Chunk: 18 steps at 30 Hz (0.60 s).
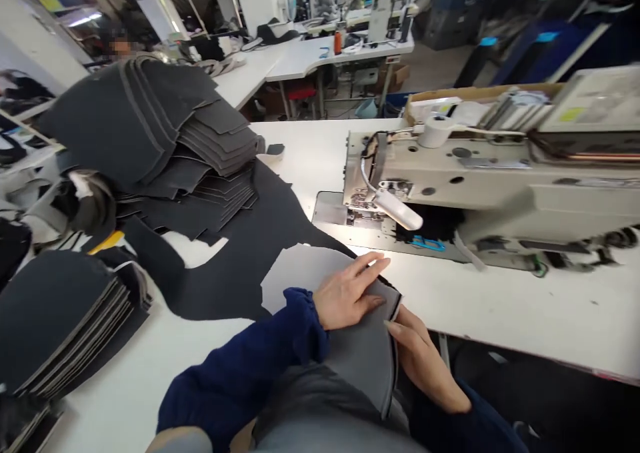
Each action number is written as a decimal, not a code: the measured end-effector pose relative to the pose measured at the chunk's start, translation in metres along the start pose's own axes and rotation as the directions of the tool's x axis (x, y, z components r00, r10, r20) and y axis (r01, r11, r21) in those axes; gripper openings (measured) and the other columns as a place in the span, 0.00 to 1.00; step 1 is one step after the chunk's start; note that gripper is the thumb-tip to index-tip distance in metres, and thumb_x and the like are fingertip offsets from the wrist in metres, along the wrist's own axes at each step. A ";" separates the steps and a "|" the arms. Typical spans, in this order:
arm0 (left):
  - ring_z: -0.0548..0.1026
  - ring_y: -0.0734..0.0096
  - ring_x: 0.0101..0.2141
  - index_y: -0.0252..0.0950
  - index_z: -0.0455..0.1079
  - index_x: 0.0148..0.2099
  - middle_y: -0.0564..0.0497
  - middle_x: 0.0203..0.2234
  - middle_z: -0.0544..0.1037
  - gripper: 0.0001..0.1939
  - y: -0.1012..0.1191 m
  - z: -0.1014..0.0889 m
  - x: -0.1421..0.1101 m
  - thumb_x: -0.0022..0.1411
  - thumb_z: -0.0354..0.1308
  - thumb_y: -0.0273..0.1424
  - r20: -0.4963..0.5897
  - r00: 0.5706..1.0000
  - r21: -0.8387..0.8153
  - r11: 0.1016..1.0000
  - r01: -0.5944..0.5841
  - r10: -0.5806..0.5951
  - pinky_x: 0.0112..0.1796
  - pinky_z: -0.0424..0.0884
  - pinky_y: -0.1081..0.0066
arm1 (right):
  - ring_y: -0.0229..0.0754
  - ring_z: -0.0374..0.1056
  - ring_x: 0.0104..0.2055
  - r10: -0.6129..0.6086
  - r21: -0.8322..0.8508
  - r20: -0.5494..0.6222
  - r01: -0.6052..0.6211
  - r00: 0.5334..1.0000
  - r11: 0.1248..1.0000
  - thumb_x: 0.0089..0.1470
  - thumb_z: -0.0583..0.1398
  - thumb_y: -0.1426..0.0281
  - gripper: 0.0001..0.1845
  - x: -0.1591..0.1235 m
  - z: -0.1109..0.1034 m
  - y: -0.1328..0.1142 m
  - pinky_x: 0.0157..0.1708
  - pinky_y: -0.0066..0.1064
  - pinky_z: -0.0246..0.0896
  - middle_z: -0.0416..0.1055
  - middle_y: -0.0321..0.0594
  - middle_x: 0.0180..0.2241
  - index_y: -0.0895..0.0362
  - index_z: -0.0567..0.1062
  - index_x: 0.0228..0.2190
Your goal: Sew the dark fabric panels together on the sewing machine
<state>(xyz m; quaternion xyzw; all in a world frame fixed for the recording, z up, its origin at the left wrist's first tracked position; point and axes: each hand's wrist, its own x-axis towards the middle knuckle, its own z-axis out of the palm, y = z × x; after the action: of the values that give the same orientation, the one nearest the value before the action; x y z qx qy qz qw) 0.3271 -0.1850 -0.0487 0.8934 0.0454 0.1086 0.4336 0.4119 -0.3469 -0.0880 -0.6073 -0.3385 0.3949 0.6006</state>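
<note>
A grey fabric panel (350, 360) lies partly on the white table and hangs over its front edge towards my lap. My left hand (345, 296) rests flat on top of it, fingers spread to the right. At the panel's right edge, my right hand (417, 350) pinches the layered border between thumb and fingers. Beneath the panel, a larger dark fabric piece (215, 276) spreads left across the table. The sewing machine (380, 173) stands beyond my hands, with a white lamp (400, 210) in front of its needle area.
Tall stacks of dark cut panels (150, 120) stand at the back left, another stack (65, 313) at the near left. Blue scissors or a similar blue tool (427, 242) lie by the machine. Behind it sits a cardboard box (480, 96). A person (120, 43) is in the background.
</note>
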 end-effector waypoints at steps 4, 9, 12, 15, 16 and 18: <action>0.72 0.64 0.36 0.39 0.69 0.50 0.49 0.40 0.72 0.15 0.007 0.000 0.011 0.61 0.56 0.37 0.034 0.995 0.222 0.971 0.088 -0.098 0.39 0.67 0.67 | 0.45 0.67 0.40 0.071 -0.064 -0.164 -0.082 0.984 0.995 0.57 0.53 0.57 0.19 -0.006 -0.014 -0.008 0.41 0.33 0.65 0.72 0.41 0.39 0.56 0.73 0.43; 0.71 0.70 0.32 0.38 0.72 0.43 0.51 0.35 0.73 0.12 0.008 -0.001 0.010 0.65 0.52 0.37 -0.004 0.996 0.211 0.974 0.084 -0.085 0.34 0.64 0.71 | 0.40 0.65 0.35 -0.013 -0.135 -0.241 -0.020 0.970 0.991 0.56 0.57 0.58 0.16 -0.002 -0.019 -0.011 0.34 0.28 0.62 0.71 0.38 0.35 0.56 0.73 0.40; 0.70 0.72 0.31 0.37 0.72 0.41 0.50 0.33 0.73 0.13 0.006 0.001 0.008 0.67 0.49 0.37 -0.040 0.997 0.193 0.978 0.078 -0.071 0.33 0.63 0.73 | 0.40 0.64 0.36 0.009 -0.052 -0.251 -0.023 0.968 0.998 0.56 0.56 0.58 0.17 0.003 -0.015 -0.008 0.33 0.28 0.61 0.71 0.38 0.34 0.55 0.72 0.42; 0.70 0.72 0.30 0.37 0.72 0.40 0.51 0.32 0.72 0.13 0.007 0.003 0.007 0.66 0.49 0.37 -0.081 0.995 0.219 0.972 0.081 -0.064 0.31 0.62 0.73 | 0.39 0.62 0.34 0.018 -0.020 -0.267 -0.024 0.963 0.999 0.56 0.57 0.57 0.17 0.006 -0.012 -0.003 0.31 0.28 0.59 0.69 0.38 0.33 0.56 0.72 0.40; 0.70 0.72 0.30 0.37 0.72 0.39 0.51 0.32 0.72 0.13 0.007 0.004 0.007 0.66 0.49 0.37 -0.092 0.994 0.226 0.971 0.081 -0.061 0.31 0.62 0.73 | 0.38 0.61 0.32 0.018 -0.011 -0.282 -0.022 0.959 1.000 0.55 0.57 0.56 0.16 0.007 -0.012 -0.002 0.30 0.28 0.58 0.68 0.38 0.32 0.56 0.72 0.38; 0.69 0.73 0.30 0.38 0.71 0.39 0.52 0.32 0.72 0.12 0.006 0.006 0.006 0.66 0.49 0.37 -0.102 0.993 0.226 0.971 0.078 -0.056 0.31 0.62 0.73 | 0.37 0.57 0.29 0.030 0.024 -0.304 -0.023 0.952 0.999 0.56 0.57 0.56 0.16 0.007 -0.012 0.001 0.27 0.27 0.56 0.65 0.37 0.28 0.56 0.71 0.35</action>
<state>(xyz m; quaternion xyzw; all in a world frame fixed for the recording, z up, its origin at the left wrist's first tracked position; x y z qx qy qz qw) 0.3346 -0.1925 -0.0465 0.9294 0.1082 0.1302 0.3280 0.4259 -0.3459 -0.0904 -0.6591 -0.2297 0.3080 0.6464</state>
